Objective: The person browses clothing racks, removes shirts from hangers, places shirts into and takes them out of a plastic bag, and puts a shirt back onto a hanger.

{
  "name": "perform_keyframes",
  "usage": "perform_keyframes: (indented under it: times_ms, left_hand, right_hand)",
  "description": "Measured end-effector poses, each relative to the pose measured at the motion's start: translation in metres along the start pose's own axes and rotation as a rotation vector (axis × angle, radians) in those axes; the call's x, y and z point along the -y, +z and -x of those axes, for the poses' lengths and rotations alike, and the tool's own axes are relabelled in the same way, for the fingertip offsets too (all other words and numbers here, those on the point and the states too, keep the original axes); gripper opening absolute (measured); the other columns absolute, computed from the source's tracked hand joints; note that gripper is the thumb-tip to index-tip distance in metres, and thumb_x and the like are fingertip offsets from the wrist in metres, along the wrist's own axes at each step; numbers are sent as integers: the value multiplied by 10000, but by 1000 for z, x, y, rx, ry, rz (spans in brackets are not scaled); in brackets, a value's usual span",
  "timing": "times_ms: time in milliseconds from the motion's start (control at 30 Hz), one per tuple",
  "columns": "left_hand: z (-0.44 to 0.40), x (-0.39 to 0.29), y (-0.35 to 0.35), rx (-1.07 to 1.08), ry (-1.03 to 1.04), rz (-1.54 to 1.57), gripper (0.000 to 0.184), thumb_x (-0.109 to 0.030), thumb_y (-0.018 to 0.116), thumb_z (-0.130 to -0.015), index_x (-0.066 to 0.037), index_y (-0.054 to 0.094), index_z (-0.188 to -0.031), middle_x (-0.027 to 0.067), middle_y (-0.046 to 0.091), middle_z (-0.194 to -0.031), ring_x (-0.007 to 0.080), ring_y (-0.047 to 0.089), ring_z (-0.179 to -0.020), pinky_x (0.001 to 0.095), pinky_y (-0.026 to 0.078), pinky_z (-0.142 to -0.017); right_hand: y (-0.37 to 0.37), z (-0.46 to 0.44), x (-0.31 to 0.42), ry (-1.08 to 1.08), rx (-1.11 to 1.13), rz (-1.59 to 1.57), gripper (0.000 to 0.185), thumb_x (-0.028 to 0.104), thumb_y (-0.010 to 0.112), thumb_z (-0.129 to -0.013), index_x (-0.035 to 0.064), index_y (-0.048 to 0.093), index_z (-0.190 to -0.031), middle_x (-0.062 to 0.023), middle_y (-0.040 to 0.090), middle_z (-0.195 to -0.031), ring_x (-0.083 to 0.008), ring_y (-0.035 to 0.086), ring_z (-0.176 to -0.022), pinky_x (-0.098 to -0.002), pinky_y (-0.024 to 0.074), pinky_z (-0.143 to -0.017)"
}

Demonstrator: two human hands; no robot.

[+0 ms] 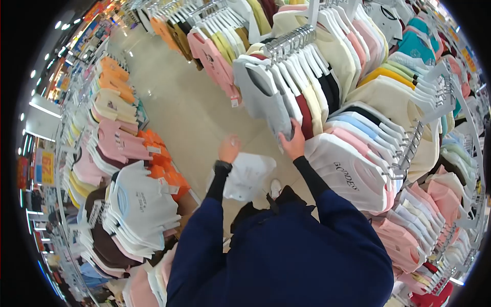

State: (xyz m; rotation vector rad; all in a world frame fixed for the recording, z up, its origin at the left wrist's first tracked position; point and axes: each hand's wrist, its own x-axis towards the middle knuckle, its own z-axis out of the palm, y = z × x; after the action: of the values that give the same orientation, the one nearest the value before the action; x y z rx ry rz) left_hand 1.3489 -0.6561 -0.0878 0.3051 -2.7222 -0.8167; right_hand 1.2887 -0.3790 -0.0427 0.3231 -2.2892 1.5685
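My right hand (292, 142) grips the lower edge of a grey shirt (263, 94), thumb on one side and fingers on the other. That shirt hangs at the front end of a rail of shirts on hangers. To the left, my left hand (230, 148) is held in the air, apart from the grey shirt; its fingers are blurred. Just below it is a white, thin, bag-like thing (250, 176); I cannot tell whether the hand holds it. Beside my right forearm hangs a white shirt with dark lettering (345, 171).
Metal rail arms (291, 43) carry several hangers of shirts on the right. Another rack on the left holds white printed shirts (140, 204) and pink shirts (120, 140), with orange items (161, 161) low beside them. A pale tiled floor (163, 97) runs between the racks.
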Motion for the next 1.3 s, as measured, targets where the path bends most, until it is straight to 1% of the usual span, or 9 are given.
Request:
perform_keyframes:
  times_ms: [67, 233, 400, 533, 633, 767, 967, 1267, 1300]
  left_hand:
    - [-58, 7, -12, 15, -23, -45, 264, -257, 633, -867, -103, 659, -1080, 174, 686, -945, 392, 648, -884, 446, 520, -769]
    - [-187, 1, -35, -37, 263, -2, 402, -141, 620, -808, -73, 561, -1200, 177, 613, -1131, 389, 584, -1047, 466, 481, -864]
    - [-290, -16, -32, -61, 552, -67, 559, -26, 631, -744, -29, 487, -1283, 211, 562, -1178, 389, 527, -1144, 456, 447, -933]
    - [-323, -45, -47, 108, 672, 21, 587, -30, 653, -735, -127, 499, -1294, 153, 555, -1219, 364, 525, -1158, 448, 460, -915]
    - [-342, -36, -46, 207, 701, 76, 570, -71, 677, -747, -157, 504, -1283, 142, 575, -1215, 351, 541, -1149, 436, 471, -897]
    - [-360, -17, -43, 389, 603, 189, 495, -153, 738, -746, -107, 556, -1204, 144, 649, -1086, 336, 617, -1021, 396, 494, -848]
    - [-359, 43, -27, 769, 441, 432, 411, -225, 796, -744, 5, 648, -1051, 118, 709, -952, 205, 661, -870, 344, 506, -788]
    - [-309, 108, -10, 973, 109, 392, 406, -240, 800, -765, 50, 655, -1010, 99, 700, -923, 166, 638, -848, 329, 500, -774]
    - [-302, 121, -6, 953, 59, 463, 398, -237, 798, -769, 45, 656, -1010, 96, 700, -926, 166, 639, -852, 328, 499, -780]
  right_hand:
    - [7, 6, -6, 217, 58, -31, 688, 236, 776, -748, -7, 456, -1307, -231, 577, -1227, -363, 583, -1118, -396, 469, -946]
    - [34, 3, -56, 377, 43, -200, 712, 428, 830, -707, -65, 587, -1160, -207, 656, -1124, -300, 632, -1060, -385, 492, -906]
    - [60, 8, -81, 509, 13, -175, 705, 413, 813, -735, -37, 574, -1222, -169, 645, -1185, -267, 608, -1101, -358, 466, -945]
    - [103, 16, -124, 666, 60, -142, 690, 422, 790, -744, 5, 580, -1252, -160, 639, -1224, -288, 608, -1128, -375, 468, -957]
    - [143, 19, -150, 626, -92, -14, 637, 430, 773, -753, 6, 606, -1198, -149, 653, -1185, -287, 619, -1086, -374, 470, -933]
    - [176, 42, -147, 711, -314, -214, 598, 409, 784, -737, -7, 621, -1135, -149, 662, -1128, -283, 630, -1015, -372, 477, -899]
    - [207, 102, -145, 910, -329, -227, 659, 288, 848, -714, -26, 559, -1216, -124, 664, -1127, -230, 633, -1004, -348, 502, -886]
    - [244, 167, -115, 1009, -96, -80, 671, 273, 848, -686, -31, 546, -1203, -139, 662, -1107, -217, 665, -933, -350, 558, -779]
    - [237, 160, -93, 1062, -48, -305, 667, 255, 836, -710, -36, 529, -1226, -134, 658, -1105, -218, 667, -950, -348, 565, -753]
